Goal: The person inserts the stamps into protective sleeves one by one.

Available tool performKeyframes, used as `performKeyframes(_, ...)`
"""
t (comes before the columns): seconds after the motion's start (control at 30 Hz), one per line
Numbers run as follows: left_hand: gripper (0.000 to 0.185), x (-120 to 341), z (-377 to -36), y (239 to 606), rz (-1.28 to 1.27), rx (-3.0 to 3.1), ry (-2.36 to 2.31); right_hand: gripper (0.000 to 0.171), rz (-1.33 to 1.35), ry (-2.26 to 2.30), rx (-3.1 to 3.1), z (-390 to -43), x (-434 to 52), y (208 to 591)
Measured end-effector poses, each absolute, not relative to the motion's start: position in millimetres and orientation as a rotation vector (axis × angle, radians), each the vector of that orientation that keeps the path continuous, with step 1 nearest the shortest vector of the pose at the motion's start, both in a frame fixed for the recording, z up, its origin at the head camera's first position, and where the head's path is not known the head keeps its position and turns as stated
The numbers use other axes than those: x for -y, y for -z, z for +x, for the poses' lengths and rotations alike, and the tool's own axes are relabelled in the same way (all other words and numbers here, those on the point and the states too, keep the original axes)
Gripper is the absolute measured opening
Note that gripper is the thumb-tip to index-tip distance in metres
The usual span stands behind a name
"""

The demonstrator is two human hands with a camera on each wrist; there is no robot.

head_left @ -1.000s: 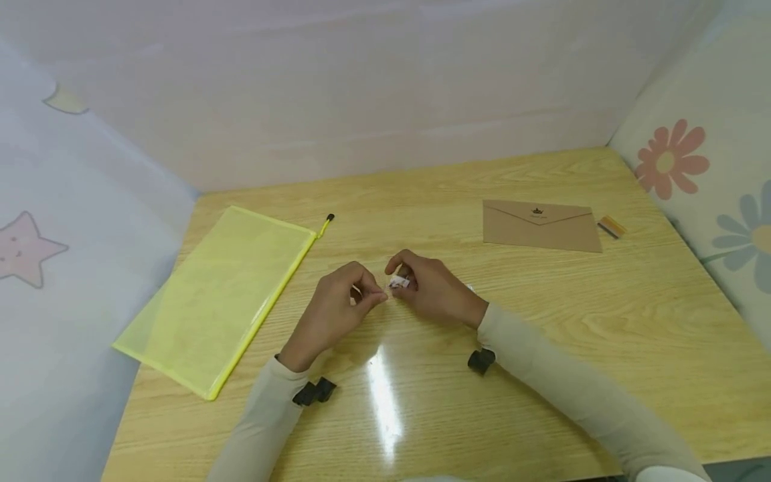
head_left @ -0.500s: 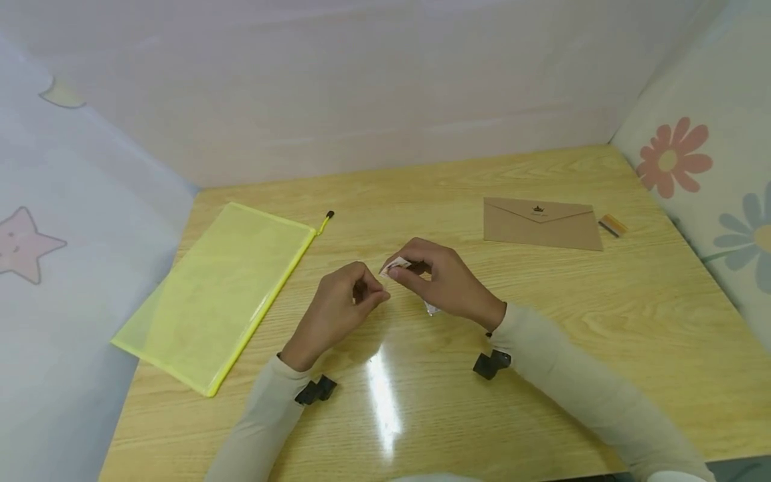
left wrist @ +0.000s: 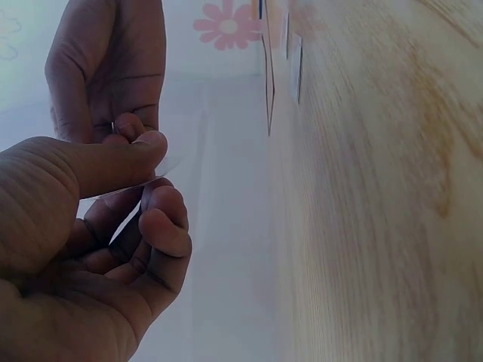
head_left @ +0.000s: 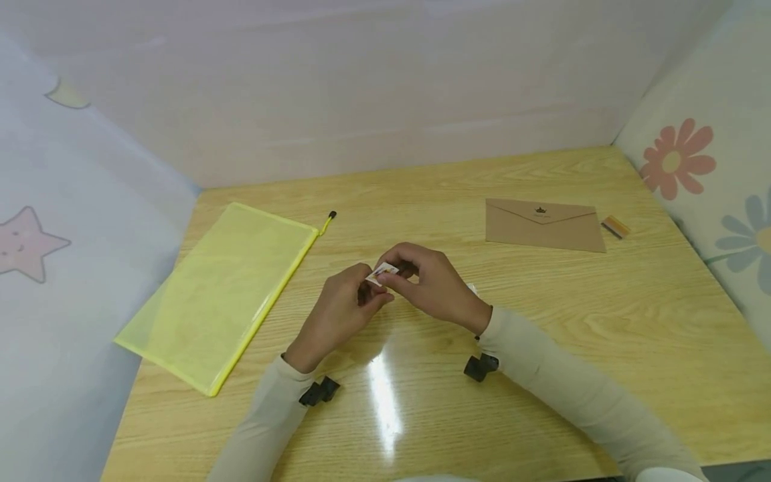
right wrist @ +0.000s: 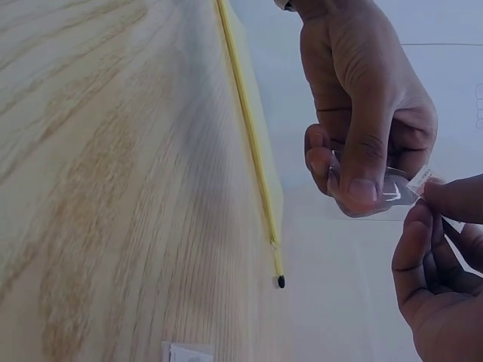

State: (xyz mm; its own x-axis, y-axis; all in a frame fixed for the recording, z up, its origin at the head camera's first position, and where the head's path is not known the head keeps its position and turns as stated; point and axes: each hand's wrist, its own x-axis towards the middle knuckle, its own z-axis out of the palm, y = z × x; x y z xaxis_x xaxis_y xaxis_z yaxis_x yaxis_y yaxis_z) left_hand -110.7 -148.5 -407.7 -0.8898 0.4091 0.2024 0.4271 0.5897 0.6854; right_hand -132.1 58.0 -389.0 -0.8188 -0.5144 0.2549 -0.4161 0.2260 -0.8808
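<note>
1. Broadly, a pale backdrop point(head_left: 361, 87) stands behind the desk, cut off by the top of the head view.
2. Desk point(head_left: 458, 428), wood-grained; its near left part runs out of view.
3. Pale sleeves point(head_left: 259, 422), cropped below.
4. Yellow zip folder point(head_left: 217, 301), flat on the desk's left; in the right wrist view it shows nearly edge-on.
5. Brown envelope point(head_left: 545, 227), flat at the far right, crown-marked; the lettering beneath is too small to read.
6. Left hand point(head_left: 330, 314), holding clear film under its thumb; its inner fingers are partly hidden in the head view.
7. Right hand point(head_left: 442, 284), beside the left, pinching a white slip between thumb and forefinger; its remaining fingers are obscured from above.
8. Striped card point(head_left: 616, 227), just right of the envelope; details unreadable.
9. Clear film point(right wrist: 396, 188), between the hands above the desk; its outline is hard to trace.
10. Pale packet point(right wrist: 187, 352), on the desk, cut off below in the right wrist view and mostly masked by the right hand in the head view.
11. White slip point(head_left: 385, 270), between the hands, print illegible; whether it joins the film cannot be told.
</note>
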Motion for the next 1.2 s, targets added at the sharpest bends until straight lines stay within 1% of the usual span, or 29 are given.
performKeyframes(0.3, 0.023, 148, -109, 406, -0.727, 2.800, 1.204, 0.011, -0.929, 1.686, -2.406, -133, -59, 390)
performKeyframes(0.57, 0.026, 148, -108, 406, -0.711, 2.807, 1.228, 0.010, -0.945, 1.649, -2.410, -133, -60, 392)
performKeyframes(1.03, 0.020, 149, -109, 406, -0.700, 2.812, 1.238, 0.010, -1.127, 1.563, -2.468, -138, -66, 390)
performKeyframes(1.2, 0.020, 149, -109, 406, -0.712, 2.806, 1.239, 0.010, -1.127, 1.549, -2.417, -142, -70, 390)
